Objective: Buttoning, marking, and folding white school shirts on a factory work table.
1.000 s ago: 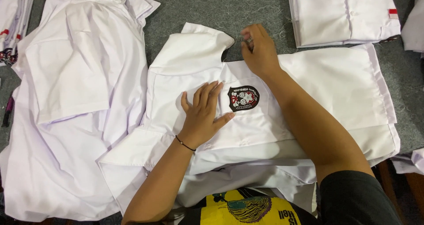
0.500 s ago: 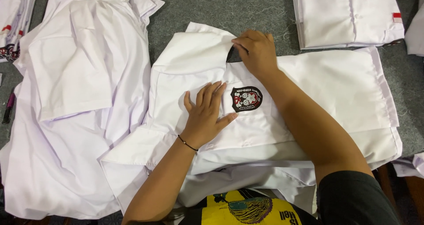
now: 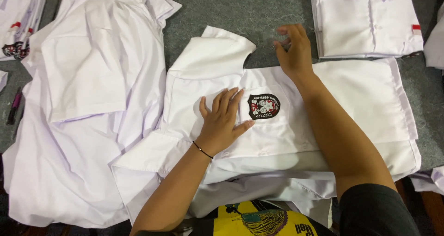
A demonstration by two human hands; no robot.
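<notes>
Shirt [image 3: 351, 106]: white, laid sideways mid-counter [image 3: 259, 14], sleeve [image 3: 212, 55] folded up, badge [image 3: 263, 106] facing up.
L hand [image 3: 222, 122]: flat, fingers spread, gripping nothing; presses cloth just left of badge, prob. to pin the fold.
R hand [image 3: 293, 51]: fingers loosely open, nothing held, at shirt's top edge nr sleeve.
Loose shirts [image 3: 88, 102] left; folded stack [image 3: 365, 18] top right, kept apart.

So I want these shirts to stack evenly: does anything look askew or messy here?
Yes. The loose white shirt at left lies rumpled and unfolded, unlike the folded stack at upper right. On the badge shirt under the left hand and right hand, one sleeve juts out.
</notes>
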